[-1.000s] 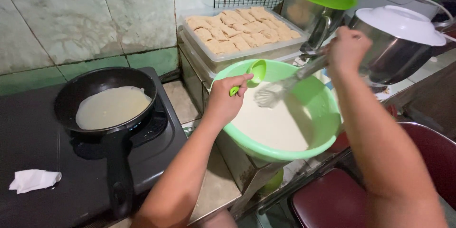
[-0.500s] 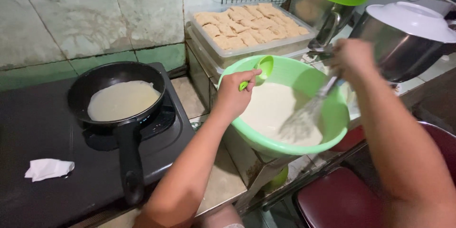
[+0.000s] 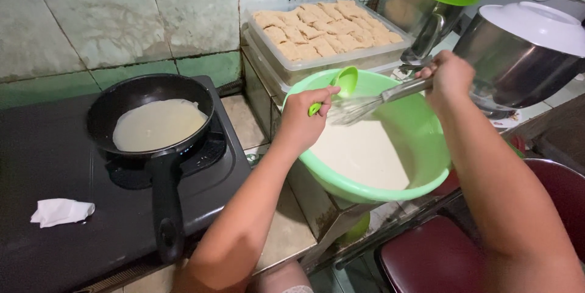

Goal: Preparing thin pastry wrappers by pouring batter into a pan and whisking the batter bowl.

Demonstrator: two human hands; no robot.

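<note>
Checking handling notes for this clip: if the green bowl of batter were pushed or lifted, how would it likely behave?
The green bowl looks like thin plastic, so it may flex at the rim. It holds a wide pool of pale batter, so it is probably heavy and would slosh. It seems to overhang the counter edge, with the left hand at its rim, so a push might tip it.

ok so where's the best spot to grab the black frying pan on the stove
Take the black frying pan by its long black handle, coming from the near edge of the black stove. The handle sticks straight out toward the person, away from the pan's rim and the pale round crepe inside, so a grip near its end looks safest.
</note>
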